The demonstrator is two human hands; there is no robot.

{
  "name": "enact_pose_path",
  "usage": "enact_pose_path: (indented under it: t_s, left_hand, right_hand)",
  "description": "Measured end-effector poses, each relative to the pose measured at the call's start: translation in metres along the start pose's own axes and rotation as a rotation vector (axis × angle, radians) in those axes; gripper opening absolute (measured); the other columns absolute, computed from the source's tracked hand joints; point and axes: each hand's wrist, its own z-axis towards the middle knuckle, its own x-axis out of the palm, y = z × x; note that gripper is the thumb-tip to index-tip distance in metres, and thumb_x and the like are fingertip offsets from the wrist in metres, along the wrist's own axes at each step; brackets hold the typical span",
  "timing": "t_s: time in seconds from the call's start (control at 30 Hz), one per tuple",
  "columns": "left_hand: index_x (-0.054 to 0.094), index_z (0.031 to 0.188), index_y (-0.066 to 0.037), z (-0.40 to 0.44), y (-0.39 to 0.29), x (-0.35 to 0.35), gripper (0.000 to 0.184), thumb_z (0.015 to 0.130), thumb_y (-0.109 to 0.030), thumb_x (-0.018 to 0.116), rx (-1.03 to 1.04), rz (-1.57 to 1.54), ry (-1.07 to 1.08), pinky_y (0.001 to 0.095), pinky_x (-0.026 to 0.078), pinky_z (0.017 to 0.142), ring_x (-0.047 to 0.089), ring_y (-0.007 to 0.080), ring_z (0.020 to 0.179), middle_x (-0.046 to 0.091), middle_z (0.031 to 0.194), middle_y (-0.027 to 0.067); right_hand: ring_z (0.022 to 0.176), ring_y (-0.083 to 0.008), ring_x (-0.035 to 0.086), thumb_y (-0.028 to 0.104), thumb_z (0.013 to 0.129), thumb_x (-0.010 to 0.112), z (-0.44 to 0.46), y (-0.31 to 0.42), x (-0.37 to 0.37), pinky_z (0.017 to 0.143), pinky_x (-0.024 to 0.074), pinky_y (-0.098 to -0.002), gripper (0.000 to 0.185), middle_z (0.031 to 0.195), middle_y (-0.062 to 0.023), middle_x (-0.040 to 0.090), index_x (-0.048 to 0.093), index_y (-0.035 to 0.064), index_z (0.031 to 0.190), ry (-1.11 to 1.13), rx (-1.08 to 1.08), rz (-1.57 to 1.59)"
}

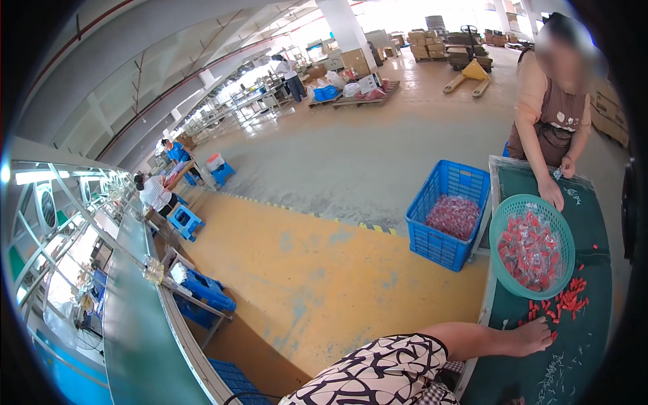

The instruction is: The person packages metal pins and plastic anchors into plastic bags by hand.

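My left hand (533, 337) rests low over the green tabletop (506, 371), palm down, its fingers slightly apart and bent at the near edge of scattered red pieces (572, 297). A red piece lies by its fingertips; no held object shows. Just beyond the hand, a round green basket (499, 260) holds small clear bags with red pieces (533, 253). Thin whitish bits (555, 374) lie on the tabletop nearer to me. My right hand is out of view.
Across the table a co-worker (550, 121) holds a small packet (557, 173). A blue crate (439, 253) of reddish bags stands left of the table. Another long green bench (135, 304) runs along the left, with blue stools (184, 221) and more people beside it.
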Motion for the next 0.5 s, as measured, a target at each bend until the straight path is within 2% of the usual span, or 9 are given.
enact_pose_path:
  t_s: [0.03, 0.17, 0.27, 0.37, 0.47, 0.5]
  left_hand:
    - [0.055, 0.087, -0.006, -0.002, 0.0, 0.003, 0.014, 0.082, -0.017, 0.063, -0.005, -0.003, 0.019, 0.0396, 0.036, 0.081, 0.053, 0.024, 0.08, 0.052, 0.081, 0.006]
    - [0.055, 0.086, -0.006, -0.005, 0.001, 0.011, 0.012, 0.082, -0.016, 0.061, -0.017, -0.006, 0.055, 0.0389, 0.038, 0.079, 0.055, 0.0242, 0.079, 0.054, 0.08, 0.0063]
    - [0.055, 0.086, -0.006, -0.007, 0.003, 0.015, 0.01, 0.08, -0.014, 0.058, 0.014, 0.032, 0.03, 0.0398, 0.039, 0.079, 0.055, 0.0254, 0.08, 0.054, 0.081, 0.0076]
    - [0.056, 0.085, -0.004, -0.006, 0.001, 0.008, 0.01, 0.079, -0.012, 0.055, 0.011, 0.034, 0.008, 0.0412, 0.041, 0.081, 0.054, 0.0275, 0.083, 0.053, 0.084, 0.01]
    - [0.055, 0.084, -0.003, -0.005, -0.001, 0.002, 0.011, 0.078, -0.012, 0.054, 0.004, 0.006, 0.035, 0.0423, 0.041, 0.084, 0.053, 0.0295, 0.086, 0.053, 0.086, 0.0122]
    - [0.055, 0.084, -0.002, -0.006, -0.002, 0.001, 0.011, 0.078, -0.012, 0.055, 0.006, -0.004, 0.053, 0.0426, 0.042, 0.085, 0.053, 0.0301, 0.087, 0.053, 0.087, 0.0129]
  right_hand:
    - [0.051, -0.0106, 0.045, 0.036, 0.088, 0.072, 0.003, 0.017, 0.007, 0.047, 0.0315, -0.0241, 0.038, 0.061, -0.0019, 0.048, 0.05, 0.0063, 0.078, 0.086, 0.016, 0.042]
    - [0.064, -0.0156, 0.052, 0.031, 0.093, 0.065, -0.005, 0.008, -0.004, 0.057, 0.0421, -0.029, 0.03, 0.073, -0.0074, 0.056, 0.056, 0.0023, 0.095, -0.018, 0.109, -0.197]
    - [0.074, -0.0193, 0.058, 0.027, 0.097, 0.059, -0.007, -0.008, -0.022, 0.066, 0.05, -0.0327, 0.03, 0.083, -0.0115, 0.062, 0.06, -0.0008, 0.109, -0.103, 0.172, -0.369]
    - [0.068, -0.016, 0.056, 0.029, 0.095, 0.062, 0.0, -0.039, -0.056, 0.059, 0.0457, -0.0282, 0.032, 0.075, -0.0078, 0.061, 0.06, -0.0001, 0.108, 0.02, 0.279, -0.192]
    - [0.062, -0.0147, 0.054, 0.029, 0.095, 0.061, -0.007, -0.015, -0.01, 0.054, 0.0436, -0.0269, 0.03, 0.073, -0.0068, 0.06, 0.061, 0.0008, 0.103, -0.221, 0.063, -0.312]
    - [0.062, -0.0149, 0.054, 0.029, 0.095, 0.061, -0.007, -0.016, -0.012, 0.054, 0.0436, -0.0265, 0.029, 0.073, -0.0066, 0.06, 0.06, 0.0008, 0.102, -0.186, 0.071, -0.303]
